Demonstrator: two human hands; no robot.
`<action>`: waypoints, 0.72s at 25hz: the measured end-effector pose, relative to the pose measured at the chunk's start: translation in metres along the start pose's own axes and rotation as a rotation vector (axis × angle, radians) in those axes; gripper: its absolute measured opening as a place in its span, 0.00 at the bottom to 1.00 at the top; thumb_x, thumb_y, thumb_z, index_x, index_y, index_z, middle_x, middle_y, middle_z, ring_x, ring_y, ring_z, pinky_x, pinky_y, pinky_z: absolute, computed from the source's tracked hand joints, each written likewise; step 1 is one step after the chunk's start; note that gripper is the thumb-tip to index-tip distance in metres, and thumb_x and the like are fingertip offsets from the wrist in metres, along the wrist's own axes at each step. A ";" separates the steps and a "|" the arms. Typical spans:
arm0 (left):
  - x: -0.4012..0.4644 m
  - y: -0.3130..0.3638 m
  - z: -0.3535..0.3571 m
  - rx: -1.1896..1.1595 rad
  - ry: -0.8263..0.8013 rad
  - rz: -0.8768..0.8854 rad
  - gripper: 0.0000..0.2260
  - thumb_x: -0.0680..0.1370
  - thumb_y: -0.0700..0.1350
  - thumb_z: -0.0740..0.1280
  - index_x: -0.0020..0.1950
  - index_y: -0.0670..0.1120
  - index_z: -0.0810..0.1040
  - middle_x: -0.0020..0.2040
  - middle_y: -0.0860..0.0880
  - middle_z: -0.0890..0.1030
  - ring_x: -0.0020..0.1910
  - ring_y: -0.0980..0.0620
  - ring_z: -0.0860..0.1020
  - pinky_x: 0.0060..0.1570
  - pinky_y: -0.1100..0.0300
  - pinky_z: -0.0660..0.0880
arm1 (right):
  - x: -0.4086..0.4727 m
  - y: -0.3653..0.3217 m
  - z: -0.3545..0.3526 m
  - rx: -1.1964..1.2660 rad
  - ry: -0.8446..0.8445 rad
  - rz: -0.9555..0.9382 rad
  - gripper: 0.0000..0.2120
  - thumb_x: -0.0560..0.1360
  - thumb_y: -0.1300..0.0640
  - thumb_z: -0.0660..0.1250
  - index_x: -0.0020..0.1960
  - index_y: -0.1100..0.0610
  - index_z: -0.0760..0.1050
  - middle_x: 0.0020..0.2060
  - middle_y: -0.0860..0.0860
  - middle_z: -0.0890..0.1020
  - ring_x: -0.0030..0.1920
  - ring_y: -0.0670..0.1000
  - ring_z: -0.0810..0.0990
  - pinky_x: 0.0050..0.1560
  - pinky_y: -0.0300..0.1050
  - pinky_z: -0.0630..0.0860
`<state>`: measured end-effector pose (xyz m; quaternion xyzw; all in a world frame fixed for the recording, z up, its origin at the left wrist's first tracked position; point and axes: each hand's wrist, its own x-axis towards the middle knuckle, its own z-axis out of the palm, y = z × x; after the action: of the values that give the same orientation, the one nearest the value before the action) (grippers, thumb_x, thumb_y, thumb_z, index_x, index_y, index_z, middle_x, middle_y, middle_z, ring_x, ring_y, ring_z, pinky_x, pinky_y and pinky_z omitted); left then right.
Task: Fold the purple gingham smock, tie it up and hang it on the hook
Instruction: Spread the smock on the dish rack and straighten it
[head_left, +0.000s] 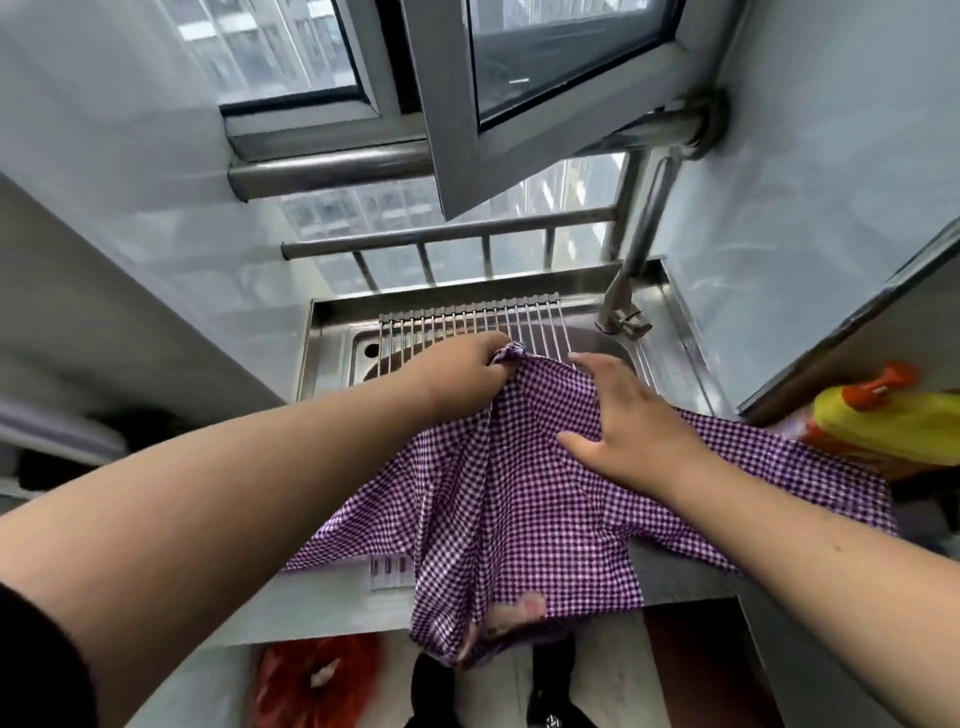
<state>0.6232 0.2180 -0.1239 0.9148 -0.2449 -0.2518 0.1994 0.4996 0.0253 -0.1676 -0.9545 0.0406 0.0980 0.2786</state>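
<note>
clearly the folding is only begun: the purple gingham smock (519, 493) lies rumpled over the roll-up rack (467, 325) and front edge of the steel sink (332, 332), one end drooping past the counter. the left hand (467, 371) has its fingers curled tight around a bunched corner at the far edge, while the right hand (623, 421) lies flat on the cloth, fingers straight, gripping nothing. to fold well, the person should probably hold that corner taut, smooth outward with the flat palm, and lift the drooping end up first. no hook shows.
</note>
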 end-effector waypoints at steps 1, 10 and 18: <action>-0.003 -0.003 0.001 0.021 -0.027 0.021 0.14 0.86 0.52 0.61 0.70 0.53 0.77 0.62 0.52 0.83 0.51 0.55 0.79 0.54 0.59 0.74 | 0.013 -0.015 0.000 0.022 -0.021 -0.063 0.48 0.74 0.40 0.75 0.82 0.38 0.47 0.82 0.45 0.57 0.80 0.52 0.62 0.79 0.59 0.64; -0.016 -0.048 -0.002 -0.058 -0.136 0.143 0.17 0.83 0.55 0.66 0.68 0.52 0.68 0.53 0.51 0.83 0.46 0.53 0.82 0.45 0.59 0.78 | 0.079 -0.056 0.010 -0.028 -0.149 -0.058 0.07 0.75 0.54 0.69 0.50 0.44 0.75 0.46 0.44 0.83 0.49 0.51 0.81 0.52 0.55 0.80; -0.011 -0.121 -0.016 -0.028 -0.616 0.004 0.05 0.81 0.51 0.70 0.51 0.50 0.81 0.52 0.51 0.84 0.53 0.53 0.83 0.61 0.54 0.79 | 0.088 -0.050 -0.003 -0.107 -0.116 0.004 0.10 0.79 0.60 0.66 0.46 0.44 0.75 0.44 0.41 0.82 0.47 0.46 0.80 0.48 0.51 0.79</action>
<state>0.6658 0.3247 -0.1661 0.7920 -0.2919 -0.5204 0.1289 0.5923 0.0641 -0.1570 -0.9607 0.0212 0.1558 0.2286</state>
